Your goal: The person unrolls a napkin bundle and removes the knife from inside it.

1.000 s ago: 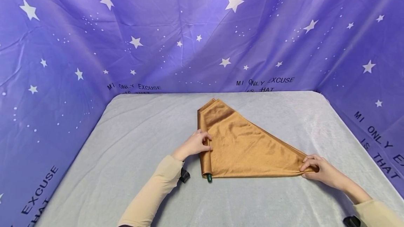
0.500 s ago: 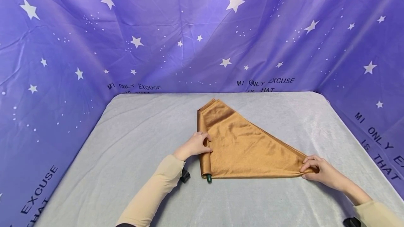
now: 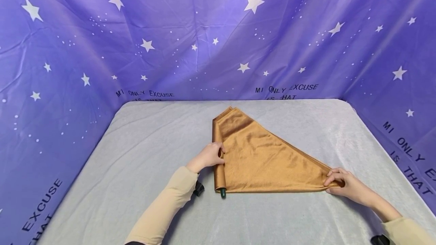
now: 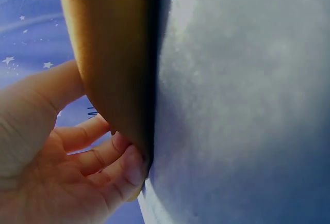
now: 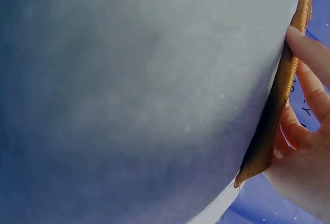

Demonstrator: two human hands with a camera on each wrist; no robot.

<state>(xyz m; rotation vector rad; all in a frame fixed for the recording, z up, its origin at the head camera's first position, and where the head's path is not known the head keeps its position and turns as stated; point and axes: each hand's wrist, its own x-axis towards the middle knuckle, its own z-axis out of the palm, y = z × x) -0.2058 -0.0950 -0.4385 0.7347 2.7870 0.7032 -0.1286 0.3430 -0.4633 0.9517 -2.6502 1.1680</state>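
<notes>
A golden-brown satin cloth (image 3: 265, 154) lies folded on the table, wide at its left side and narrowing to a corner at the right. Its left edge is wound into a roll (image 3: 219, 177). A dark green rounded end (image 3: 223, 193) of something pokes out of the roll's near end; the rest is hidden inside. My left hand (image 3: 208, 157) grips the roll at about its middle, fingers and thumb bent round it. In the left wrist view those fingers (image 4: 95, 154) curve against the cloth. At the far right corner my right hand (image 3: 351, 186) pinches the cloth, as the right wrist view also shows.
A pale grey cover (image 3: 143, 143) spreads over the table under the cloth. Purple curtains (image 3: 190, 29) with white stars and printed words stand behind the table and along both sides. Black wrist devices (image 3: 198, 188) sit at the cuffs of both beige sleeves.
The roll and my left hand on it have shifted slightly to the left, along with the green end. My right hand stays in place at the corner.
</notes>
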